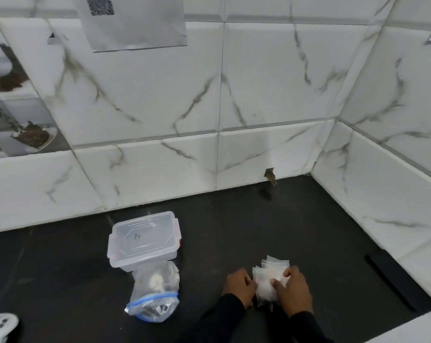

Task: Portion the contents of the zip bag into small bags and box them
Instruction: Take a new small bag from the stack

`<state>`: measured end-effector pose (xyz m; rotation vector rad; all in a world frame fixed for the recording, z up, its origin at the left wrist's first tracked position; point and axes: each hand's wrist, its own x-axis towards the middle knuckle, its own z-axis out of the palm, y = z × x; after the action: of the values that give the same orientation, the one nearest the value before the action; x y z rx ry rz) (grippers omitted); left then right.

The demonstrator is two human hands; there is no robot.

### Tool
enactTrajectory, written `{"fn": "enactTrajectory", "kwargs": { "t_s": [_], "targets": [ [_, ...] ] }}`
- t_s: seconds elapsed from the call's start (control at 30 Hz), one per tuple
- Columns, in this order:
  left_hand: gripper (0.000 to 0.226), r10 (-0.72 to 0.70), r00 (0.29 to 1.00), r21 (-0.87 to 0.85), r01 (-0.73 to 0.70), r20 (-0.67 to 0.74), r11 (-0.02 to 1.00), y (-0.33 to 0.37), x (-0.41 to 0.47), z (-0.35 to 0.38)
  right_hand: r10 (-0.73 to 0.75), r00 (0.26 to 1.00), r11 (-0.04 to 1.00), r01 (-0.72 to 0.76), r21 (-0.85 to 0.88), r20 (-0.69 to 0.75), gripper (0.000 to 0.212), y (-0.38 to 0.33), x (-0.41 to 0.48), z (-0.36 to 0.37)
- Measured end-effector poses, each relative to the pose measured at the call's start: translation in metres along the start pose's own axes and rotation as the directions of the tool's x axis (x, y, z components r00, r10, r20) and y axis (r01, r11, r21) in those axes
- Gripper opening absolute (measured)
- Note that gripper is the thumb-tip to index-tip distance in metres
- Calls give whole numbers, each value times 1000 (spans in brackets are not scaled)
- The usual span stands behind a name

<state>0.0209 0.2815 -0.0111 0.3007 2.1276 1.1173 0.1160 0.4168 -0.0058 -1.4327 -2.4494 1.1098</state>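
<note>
A stack of small clear bags (268, 276) stands on the black counter at lower right. My left hand (238, 284) grips its left edge and my right hand (292, 285) pinches its right side, thumb on the front. To the left lies a clear zip bag (155, 297) with a blue seal, holding pale pieces and darker bits. Its top leans against a clear lidded plastic box (142, 240) with red latches. The box lid is on.
The black counter (246, 219) meets white marble-look tile walls at the back and right. A dark slot (395, 285) runs along the counter's right side. A white object with dark spots (0, 324) sits at the bottom left corner.
</note>
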Motion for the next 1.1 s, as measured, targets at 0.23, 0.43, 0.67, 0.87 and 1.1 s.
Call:
{"fn": "enactTrajectory", "kwargs": {
  "t_s": [0.23,0.43,0.67,0.87,1.1],
  "targets": [
    [16,244,932,16,-249,-270,968,-29,-60,-110,-359,930,904,368,220,-79,15,-78,-48,12],
    [17,116,648,-17,-194,-753,981,-97,-128,-209,-493,742,863,352,362,453,9,-122,-80,88],
    [55,-6,928,-356,-136,-373,925,-174,-130,-211,-349,552,933,130,335,758,38,-126,-97,124],
    [19,-10,901,-421,-193,-435,886,-154,-121,-211,-329,572,914,-9,406,752,60,-144,-93,118],
    [14,-45,950,-634,-170,-309,754,-85,-115,-244,-376,481,732,-370,572,792,47,-196,-85,81]
  ]
}}
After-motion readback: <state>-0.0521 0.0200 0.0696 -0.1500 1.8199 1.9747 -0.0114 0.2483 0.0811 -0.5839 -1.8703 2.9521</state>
